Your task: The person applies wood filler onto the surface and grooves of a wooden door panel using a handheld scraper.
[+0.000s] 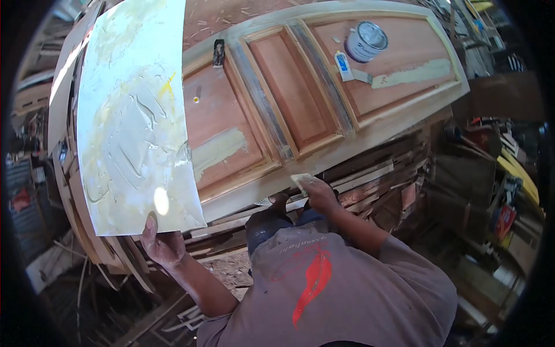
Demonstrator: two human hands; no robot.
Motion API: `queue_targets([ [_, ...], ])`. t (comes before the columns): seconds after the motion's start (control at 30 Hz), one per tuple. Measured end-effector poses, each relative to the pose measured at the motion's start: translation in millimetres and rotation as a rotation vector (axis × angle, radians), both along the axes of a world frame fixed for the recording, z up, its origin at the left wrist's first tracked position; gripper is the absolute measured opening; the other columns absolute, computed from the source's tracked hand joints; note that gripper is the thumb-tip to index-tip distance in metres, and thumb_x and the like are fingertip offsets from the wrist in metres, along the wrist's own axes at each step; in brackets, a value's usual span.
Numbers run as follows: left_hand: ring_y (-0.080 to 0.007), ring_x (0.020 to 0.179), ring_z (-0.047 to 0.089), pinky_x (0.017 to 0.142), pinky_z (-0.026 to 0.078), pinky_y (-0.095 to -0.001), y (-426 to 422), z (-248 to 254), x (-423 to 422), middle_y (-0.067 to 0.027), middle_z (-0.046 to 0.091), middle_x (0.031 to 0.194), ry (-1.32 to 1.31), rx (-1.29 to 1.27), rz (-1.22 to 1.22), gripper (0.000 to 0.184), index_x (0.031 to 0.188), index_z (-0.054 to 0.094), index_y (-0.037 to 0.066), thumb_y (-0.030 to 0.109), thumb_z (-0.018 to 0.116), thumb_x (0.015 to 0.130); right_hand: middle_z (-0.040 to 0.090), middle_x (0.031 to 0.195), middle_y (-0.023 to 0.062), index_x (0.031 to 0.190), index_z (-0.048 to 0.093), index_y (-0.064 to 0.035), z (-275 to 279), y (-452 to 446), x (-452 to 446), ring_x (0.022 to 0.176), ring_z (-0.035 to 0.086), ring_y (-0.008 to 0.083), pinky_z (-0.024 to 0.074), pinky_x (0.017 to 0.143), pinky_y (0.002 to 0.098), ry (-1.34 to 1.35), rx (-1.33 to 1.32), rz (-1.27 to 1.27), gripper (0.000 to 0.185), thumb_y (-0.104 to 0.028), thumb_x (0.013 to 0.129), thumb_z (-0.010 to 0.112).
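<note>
My left hand (163, 242) grips the lower edge of a large white sheet (139, 133), thumb on top. Pale putty is smeared over the sheet's middle. My right hand (318, 194) is closed round a small pale flat piece (301, 181), perhaps a spreader, near the front edge of a wooden panelled door (306, 101). Pale putty patches (217, 151) lie on the door's left and right panels. On the right panel are a tin (366, 42), a white and blue tube (343, 66) and a small flat scraper (362, 76).
A black block (218, 53) and a small yellow-white cap (196, 99) rest on the door's left part. Stacked wooden strips (370, 176) lie under the door. Timber offcuts and clutter surround it at left and right.
</note>
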State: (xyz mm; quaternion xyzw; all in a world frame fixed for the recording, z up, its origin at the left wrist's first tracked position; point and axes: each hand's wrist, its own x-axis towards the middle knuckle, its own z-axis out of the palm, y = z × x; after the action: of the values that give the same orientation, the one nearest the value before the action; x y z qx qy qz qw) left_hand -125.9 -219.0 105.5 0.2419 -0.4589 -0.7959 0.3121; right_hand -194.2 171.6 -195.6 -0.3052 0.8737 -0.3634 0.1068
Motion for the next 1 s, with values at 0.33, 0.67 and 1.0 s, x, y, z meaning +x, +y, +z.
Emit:
queue_targets([
  [0.33, -0.0338, 0.132, 0.06, 0.112, 0.05, -0.0528, -47, -11, 6, -0.021, 0.06, 0.143, 0.064, 0.079, -0.267, 0.05, 0.144, 0.052, -0.005, 0.012, 0.061, 0.098, 0.072, 0.099, 0.0203, 0.111, 0.069, -0.0033, -43, 43, -90, 0.091, 0.071, 0.0397, 0.0573, 0.083, 0.0513, 0.044, 0.522, -0.675, 0.028, -0.009, 0.087, 0.056],
  [0.67, -0.0348, 0.134, 0.057, 0.114, 0.048, -0.0526, -46, -12, 3, -0.0214, 0.058, 0.145, 0.123, -0.002, -0.294, 0.052, 0.147, 0.048, -0.007, 0.012, 0.059, 0.099, 0.07, 0.091, 0.0215, 0.104, 0.067, -0.0039, -29, -84, 6, 0.092, 0.07, 0.0425, 0.0563, 0.08, 0.0526, -0.008, 0.278, -0.365, 0.023, -0.011, 0.083, 0.06],
  [1.0, -0.0348, 0.132, 0.06, 0.111, 0.051, -0.0525, -46, -9, 1, -0.0244, 0.057, 0.145, 0.132, -0.016, -0.282, 0.05, 0.145, 0.048, -0.01, 0.009, 0.058, 0.1, 0.072, 0.091, 0.0204, 0.1, 0.071, -0.0037, -25, 68, -49, 0.086, 0.069, 0.0419, 0.0557, 0.078, 0.0549, 0.076, 0.386, -0.813, 0.022, -0.009, 0.083, 0.058],
])
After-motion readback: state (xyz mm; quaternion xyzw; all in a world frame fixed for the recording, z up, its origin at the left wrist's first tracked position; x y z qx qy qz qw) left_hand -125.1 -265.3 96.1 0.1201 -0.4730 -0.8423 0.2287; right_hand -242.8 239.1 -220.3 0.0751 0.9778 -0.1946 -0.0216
